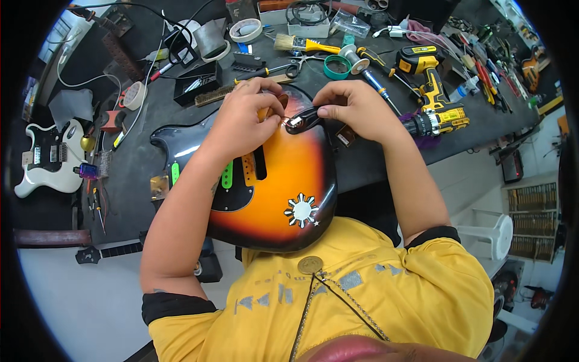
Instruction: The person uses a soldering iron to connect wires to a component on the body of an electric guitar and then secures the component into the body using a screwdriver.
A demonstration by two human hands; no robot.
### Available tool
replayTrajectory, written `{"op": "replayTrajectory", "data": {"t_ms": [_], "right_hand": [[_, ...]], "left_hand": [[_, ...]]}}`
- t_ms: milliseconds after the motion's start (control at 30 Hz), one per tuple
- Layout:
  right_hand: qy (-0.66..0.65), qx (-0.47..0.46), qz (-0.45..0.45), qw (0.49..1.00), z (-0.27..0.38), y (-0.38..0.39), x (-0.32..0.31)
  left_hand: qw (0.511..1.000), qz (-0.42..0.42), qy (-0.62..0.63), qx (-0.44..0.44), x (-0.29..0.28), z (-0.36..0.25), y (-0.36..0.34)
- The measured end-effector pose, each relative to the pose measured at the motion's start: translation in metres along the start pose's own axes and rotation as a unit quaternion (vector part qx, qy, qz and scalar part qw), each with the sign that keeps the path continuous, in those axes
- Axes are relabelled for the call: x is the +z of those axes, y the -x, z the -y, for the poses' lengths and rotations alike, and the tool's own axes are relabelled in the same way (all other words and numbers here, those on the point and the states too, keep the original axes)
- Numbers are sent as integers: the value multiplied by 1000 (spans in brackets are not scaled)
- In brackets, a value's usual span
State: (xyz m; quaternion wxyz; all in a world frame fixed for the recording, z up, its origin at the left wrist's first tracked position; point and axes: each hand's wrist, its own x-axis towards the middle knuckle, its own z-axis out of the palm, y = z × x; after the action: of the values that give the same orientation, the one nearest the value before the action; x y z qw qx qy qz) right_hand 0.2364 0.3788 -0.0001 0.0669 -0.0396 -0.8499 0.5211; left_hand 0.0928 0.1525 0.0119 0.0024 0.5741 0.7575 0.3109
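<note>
- Fingers of your right hand pinch the black oval piece, its long axis slanting toward your left hand.
- Your left fingertips are nearly together; on what, I cannot tell.
- Guitar body lies beneath both.

Place: guitar workshop | dark bench | sunburst guitar body | white guitar | cordless drill | paintbrush

Left hand was over this sunburst guitar body, right hand pinched some black piece, 1 yellow drill nearby.
</note>
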Motion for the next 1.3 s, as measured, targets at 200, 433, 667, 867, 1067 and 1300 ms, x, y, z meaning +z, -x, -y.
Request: {"op": "replayTrajectory", "data": {"t_ms": [200,433,667,867,1067,1300], "right_hand": [[-151,36,2,988,23,-24,-8],[78,-139,-31,987,52,-35,11],[202,-262,-18,943,42,-44,-9],[-3,-197,5,980,24,-73,2],[-149,-186,4,971,1,-75,7],[-77,-183,19,980,-10,-73,5]], "left_hand": [[955,-96,243,-141,-3,23,0],[897,-136,372,-195,-3,23,3],[922,-103,325,-181,-2,25,1],[917,-79,353,-169,-1,21,1],[969,-53,195,-140,-4,16,1],[989,-75,91,-92,-8,-5,3]]}}
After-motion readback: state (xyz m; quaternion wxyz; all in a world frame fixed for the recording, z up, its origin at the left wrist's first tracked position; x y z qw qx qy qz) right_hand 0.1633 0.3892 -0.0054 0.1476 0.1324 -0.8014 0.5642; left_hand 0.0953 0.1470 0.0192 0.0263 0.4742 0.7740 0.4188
